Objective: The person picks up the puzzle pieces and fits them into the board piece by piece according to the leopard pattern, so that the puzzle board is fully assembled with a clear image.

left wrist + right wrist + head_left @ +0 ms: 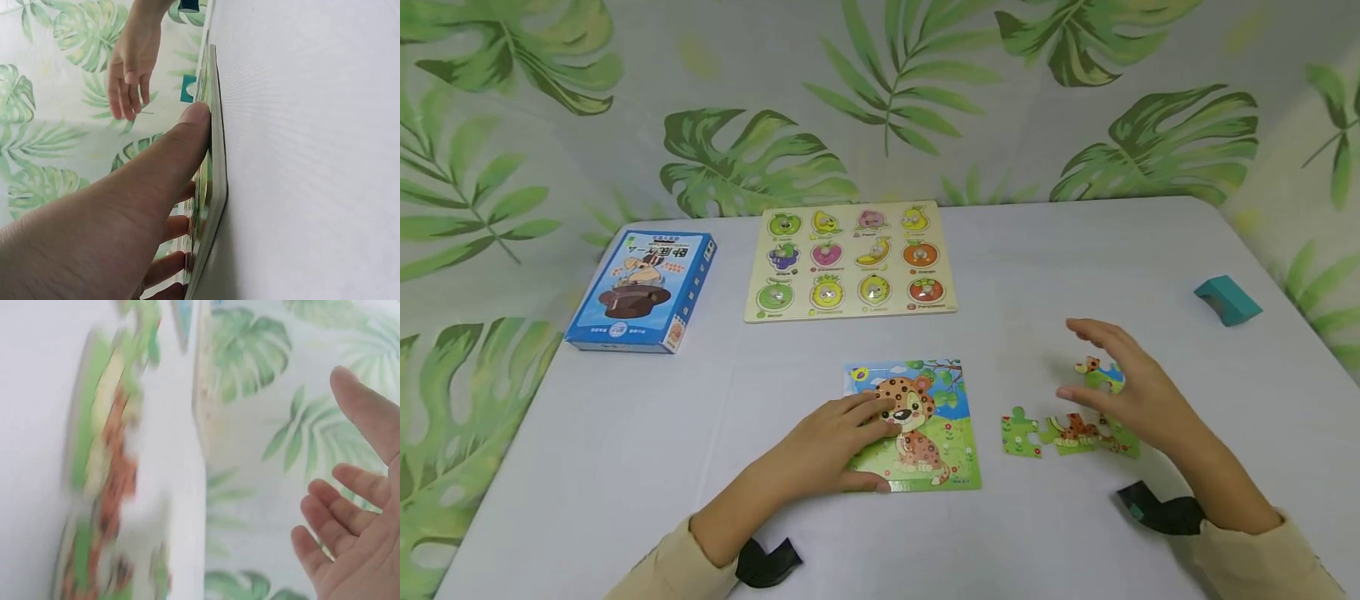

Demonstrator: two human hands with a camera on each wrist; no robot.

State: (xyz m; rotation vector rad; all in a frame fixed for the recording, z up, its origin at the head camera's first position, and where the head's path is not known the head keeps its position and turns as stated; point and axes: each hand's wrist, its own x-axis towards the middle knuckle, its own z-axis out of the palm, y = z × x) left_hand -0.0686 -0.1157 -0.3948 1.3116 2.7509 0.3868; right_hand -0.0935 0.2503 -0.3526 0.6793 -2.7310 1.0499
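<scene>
My left hand (827, 443) rests on a jigsaw board (957, 454) with a spotted cartoon leopard picture. Its fingers lie over the picture's left side, and the thumb (192, 125) touches the near edge in the left wrist view. To the right, my right hand (1133, 390) hovers over loose jigsaw pieces with thumb and fingers spread, holding nothing. A green piece (1019, 437) lies nearest the board. Beside it are joined pieces (1071, 435) showing an orange spotted body, partly hidden under the hand; they look blurred in the right wrist view.
Behind the jigsaw board lies a wooden fruit puzzle board (850, 268). A blue game box (638, 287) stands at the back left. On the right side sits a teal notched block (1228, 300). Leaf-patterned cloth (895, 92) hangs behind the white table (647, 442).
</scene>
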